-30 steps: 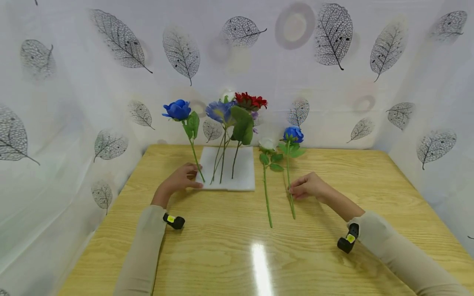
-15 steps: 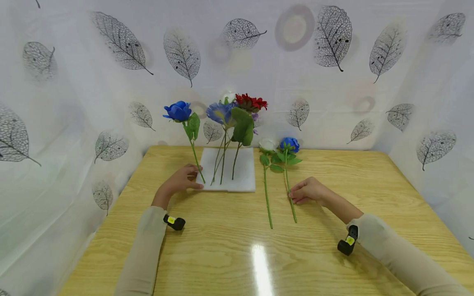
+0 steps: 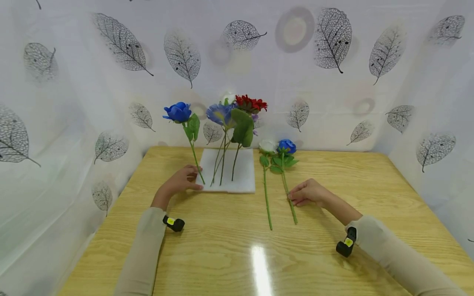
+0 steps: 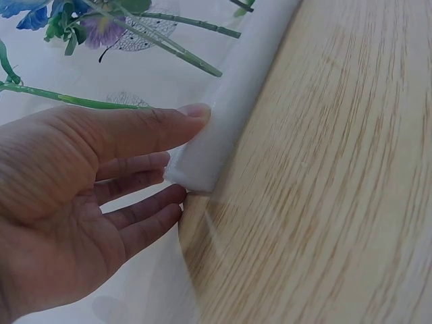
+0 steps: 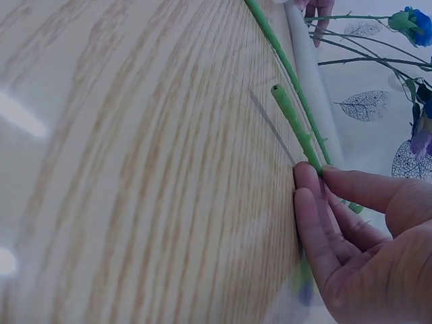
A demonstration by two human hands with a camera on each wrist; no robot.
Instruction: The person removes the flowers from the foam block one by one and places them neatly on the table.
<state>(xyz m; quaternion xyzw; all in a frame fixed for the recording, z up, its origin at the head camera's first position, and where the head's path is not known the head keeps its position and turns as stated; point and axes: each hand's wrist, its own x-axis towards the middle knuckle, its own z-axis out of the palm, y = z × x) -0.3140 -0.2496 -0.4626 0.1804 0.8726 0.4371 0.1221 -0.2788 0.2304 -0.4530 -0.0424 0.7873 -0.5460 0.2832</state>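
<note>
In the head view my left hand (image 3: 178,181) holds the left front corner of a white foam board (image 3: 245,174). The left wrist view has its thumb on the front edge and the fingers against the side. Several artificial flowers stand in the board: a blue rose (image 3: 178,112) leaning left, a pale blue flower (image 3: 220,114), a red flower (image 3: 251,102) and a partly hidden white one. My right hand (image 3: 310,193) pinches the lower stem of a second blue rose (image 3: 286,146), low over the table. Left of it lies a white rose (image 3: 267,146); their leaves overlap in the head view.
The wooden table (image 3: 222,255) extends on both sides of the board and toward me. A white curtain (image 3: 333,102) with leaf prints hangs right behind its far edge and along both sides. Each wrist wears a small black camera.
The blue rose in my right hand has come down, its bloom shifting left toward the white rose. My right hand has moved slightly toward me. The left hand stays at the board's corner.
</note>
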